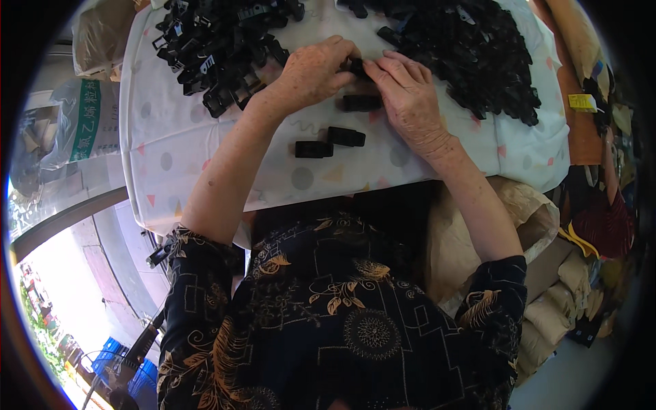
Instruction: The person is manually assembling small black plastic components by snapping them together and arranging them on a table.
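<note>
Tablecloth (273, 184) underlies 1 black part (358, 68) between 2 hands (314, 74) (410, 99).

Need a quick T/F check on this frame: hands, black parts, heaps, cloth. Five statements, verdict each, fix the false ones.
1. The left hand and right hand are together at one small black part. True.
2. Both hands wear thick gloves. False: both are bare.
3. Two loose black pieces lie on the tablecloth, nearer the person than the hands. True.
4. The tablecloth is plain dark red. False: it is whitish with grey dots and coloured triangles.
5. Black parts are heaped on the far side of the table, in a left heap and a right heap. True.
</note>
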